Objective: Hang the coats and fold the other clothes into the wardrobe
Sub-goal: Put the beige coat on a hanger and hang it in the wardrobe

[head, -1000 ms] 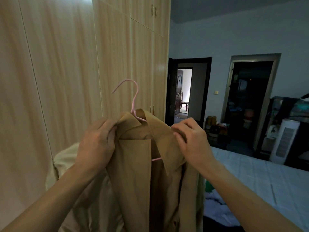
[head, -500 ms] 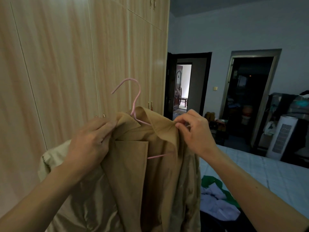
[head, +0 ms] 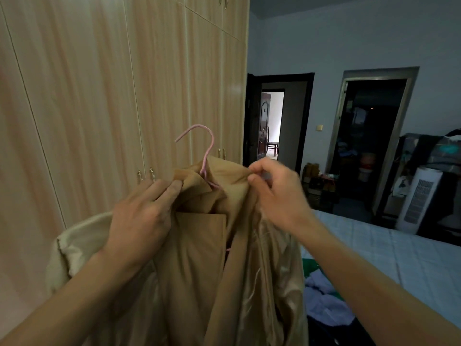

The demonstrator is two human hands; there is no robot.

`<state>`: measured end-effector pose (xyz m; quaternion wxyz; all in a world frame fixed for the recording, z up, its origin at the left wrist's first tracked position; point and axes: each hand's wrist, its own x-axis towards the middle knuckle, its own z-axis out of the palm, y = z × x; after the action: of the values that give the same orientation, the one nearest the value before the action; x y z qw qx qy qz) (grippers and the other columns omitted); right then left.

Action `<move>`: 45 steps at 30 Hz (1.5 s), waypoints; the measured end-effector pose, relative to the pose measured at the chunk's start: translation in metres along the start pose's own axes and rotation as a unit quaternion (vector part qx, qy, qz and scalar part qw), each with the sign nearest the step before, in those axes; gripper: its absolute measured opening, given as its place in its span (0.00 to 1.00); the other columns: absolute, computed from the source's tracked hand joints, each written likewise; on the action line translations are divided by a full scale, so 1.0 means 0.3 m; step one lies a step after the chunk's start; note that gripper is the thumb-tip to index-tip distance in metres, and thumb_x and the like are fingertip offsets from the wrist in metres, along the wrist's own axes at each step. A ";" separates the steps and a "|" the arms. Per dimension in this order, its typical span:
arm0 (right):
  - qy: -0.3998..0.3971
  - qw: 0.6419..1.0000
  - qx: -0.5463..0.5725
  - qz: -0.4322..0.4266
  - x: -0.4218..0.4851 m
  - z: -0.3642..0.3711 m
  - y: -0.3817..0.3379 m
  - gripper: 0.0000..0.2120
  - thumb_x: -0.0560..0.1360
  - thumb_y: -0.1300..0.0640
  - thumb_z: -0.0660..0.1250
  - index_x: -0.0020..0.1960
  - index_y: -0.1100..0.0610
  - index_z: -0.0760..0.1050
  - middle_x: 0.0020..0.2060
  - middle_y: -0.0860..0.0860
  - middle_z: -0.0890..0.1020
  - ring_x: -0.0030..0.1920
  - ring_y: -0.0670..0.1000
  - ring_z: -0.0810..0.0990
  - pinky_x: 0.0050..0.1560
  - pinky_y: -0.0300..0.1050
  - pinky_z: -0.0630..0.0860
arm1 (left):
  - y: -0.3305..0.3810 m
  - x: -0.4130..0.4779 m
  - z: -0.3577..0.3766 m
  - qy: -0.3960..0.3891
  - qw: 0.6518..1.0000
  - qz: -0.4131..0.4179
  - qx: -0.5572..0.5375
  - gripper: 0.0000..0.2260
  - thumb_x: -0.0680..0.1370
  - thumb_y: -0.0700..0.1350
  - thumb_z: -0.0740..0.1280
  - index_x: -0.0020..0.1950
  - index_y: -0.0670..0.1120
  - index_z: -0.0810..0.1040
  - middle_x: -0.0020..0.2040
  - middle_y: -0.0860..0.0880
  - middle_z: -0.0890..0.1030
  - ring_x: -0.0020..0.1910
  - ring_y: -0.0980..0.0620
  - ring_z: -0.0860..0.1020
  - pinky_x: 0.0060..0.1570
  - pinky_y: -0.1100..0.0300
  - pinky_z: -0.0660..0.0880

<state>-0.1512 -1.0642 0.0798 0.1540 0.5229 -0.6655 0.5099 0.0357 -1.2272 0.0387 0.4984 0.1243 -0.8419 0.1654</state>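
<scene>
A tan coat [head: 199, 245] with a shiny pale lining hangs in front of me on a pink wire hanger [head: 208, 151], whose hook sticks up above the collar. My left hand [head: 142, 216] grips the coat's left shoulder and lapel. My right hand [head: 277, 193] pinches the right side of the collar between thumb and fingers. The light wooden wardrobe [head: 112, 96] stands just behind the coat with its doors closed. Most of the hanger is hidden inside the coat.
A bed [head: 389, 250] with a pale checked cover lies to the right, with white, green and dark clothes [head: 324, 295] piled at its near edge. Two dark doorways [head: 274, 121] open in the far wall. A white appliance [head: 419, 198] stands at the right.
My right hand has slid from the front of the collar up to its right shoulder edge, pulling the cloth over the hanger. The view has tilted upward a little.
</scene>
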 end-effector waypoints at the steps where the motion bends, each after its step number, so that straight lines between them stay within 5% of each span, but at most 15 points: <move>1: -0.003 1.000 0.009 0.000 -0.018 0.035 -0.016 0.02 0.77 0.64 0.67 0.48 0.60 0.78 0.44 0.54 0.79 0.44 0.51 0.77 0.49 0.49 0.76 | 0.016 0.005 0.009 0.005 1.000 -0.018 -0.015 0.13 0.76 0.35 0.64 0.58 0.38 0.81 0.46 0.41 0.81 0.39 0.39 0.78 0.31 0.47 0.76; 4: -0.022 0.999 -0.002 -0.036 -0.066 0.123 -0.038 0.03 0.78 0.61 0.66 0.48 0.55 0.76 0.44 0.48 0.75 0.42 0.45 0.74 0.46 0.41 0.73 | 0.041 0.016 0.025 0.021 0.996 -0.064 -0.055 0.12 0.78 0.39 0.62 0.57 0.39 0.82 0.46 0.42 0.82 0.40 0.39 0.79 0.33 0.47 0.76; 10: -0.055 0.980 -0.098 -0.167 -0.065 0.122 -0.002 0.09 0.78 0.60 0.65 0.56 0.55 0.81 0.50 0.51 0.77 0.52 0.50 0.75 0.55 0.50 0.72 | 0.022 -0.007 0.020 0.065 0.984 -0.106 -0.130 0.12 0.79 0.37 0.62 0.57 0.36 0.82 0.51 0.41 0.83 0.47 0.40 0.81 0.45 0.44 0.80; 13: -0.028 0.967 -0.120 -0.222 -0.062 0.121 0.012 0.08 0.77 0.63 0.64 0.52 0.58 0.81 0.50 0.54 0.76 0.53 0.52 0.75 0.56 0.48 0.72 | 0.014 0.003 -0.005 0.091 0.982 -0.098 -0.136 0.12 0.79 0.36 0.62 0.58 0.36 0.81 0.50 0.40 0.83 0.47 0.41 0.81 0.46 0.45 0.80; 17: 0.091 0.979 -0.073 -0.169 -0.012 0.086 0.021 0.08 0.76 0.67 0.64 0.54 0.59 0.74 0.49 0.51 0.73 0.48 0.44 0.71 0.50 0.34 0.70 | 0.005 0.029 -0.032 0.098 0.982 -0.097 -0.128 0.12 0.79 0.36 0.63 0.58 0.35 0.81 0.51 0.39 0.83 0.47 0.40 0.81 0.47 0.45 0.80; 20: 0.108 0.965 -0.203 -0.130 0.001 0.056 0.039 0.19 0.73 0.56 0.72 0.62 0.52 0.74 0.55 0.51 0.74 0.55 0.47 0.70 0.55 0.40 0.65 | -0.001 0.032 -0.043 0.096 0.983 -0.096 -0.127 0.12 0.79 0.36 0.63 0.58 0.36 0.81 0.51 0.40 0.83 0.48 0.42 0.81 0.49 0.49 0.80; 25: -0.010 0.974 -0.218 -0.056 0.027 -0.011 0.064 0.14 0.75 0.42 0.67 0.53 0.51 0.78 0.46 0.47 0.78 0.46 0.47 0.75 0.50 0.45 0.72 | -0.013 0.014 -0.038 0.097 0.984 -0.088 -0.119 0.12 0.79 0.37 0.63 0.57 0.36 0.82 0.51 0.41 0.83 0.47 0.45 0.81 0.49 0.54 0.79; 28: -0.064 0.983 -0.154 -0.070 0.018 -0.036 0.081 0.13 0.81 0.50 0.62 0.51 0.57 0.81 0.41 0.49 0.78 0.41 0.46 0.76 0.45 0.42 0.74 | -0.037 0.001 -0.032 0.081 0.984 -0.097 -0.123 0.12 0.79 0.38 0.62 0.58 0.37 0.82 0.51 0.42 0.83 0.47 0.43 0.81 0.45 0.46 0.80; 33: -0.110 0.976 -0.170 -0.080 -0.007 -0.060 0.109 0.11 0.80 0.62 0.62 0.57 0.58 0.82 0.47 0.49 0.75 0.45 0.46 0.74 0.46 0.28 0.68 | -0.060 -0.027 -0.029 0.056 0.986 -0.103 -0.114 0.13 0.78 0.38 0.61 0.58 0.37 0.82 0.52 0.41 0.83 0.49 0.40 0.81 0.48 0.46 0.79; 39: -0.030 0.981 -0.150 -0.119 -0.045 -0.049 0.118 0.05 0.76 0.63 0.69 0.47 0.58 0.84 0.41 0.49 0.80 0.40 0.46 0.78 0.44 0.44 0.77 | -0.044 -0.053 -0.040 0.047 0.988 -0.100 -0.104 0.13 0.78 0.38 0.62 0.57 0.37 0.82 0.51 0.41 0.83 0.47 0.40 0.81 0.46 0.47 0.80; 45: 0.012 0.984 -0.122 -0.130 -0.071 0.005 0.079 0.04 0.77 0.63 0.67 0.46 0.58 0.81 0.41 0.48 0.78 0.38 0.46 0.76 0.40 0.45 0.77 | -0.001 -0.066 -0.025 0.039 0.990 -0.085 -0.107 0.12 0.78 0.38 0.62 0.57 0.38 0.82 0.51 0.42 0.83 0.48 0.41 0.81 0.43 0.44 0.79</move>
<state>-0.1622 -1.0555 0.0512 0.2891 0.5762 -0.6472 0.4068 0.0511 -1.2237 0.0247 0.5534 0.1353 -0.8211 0.0359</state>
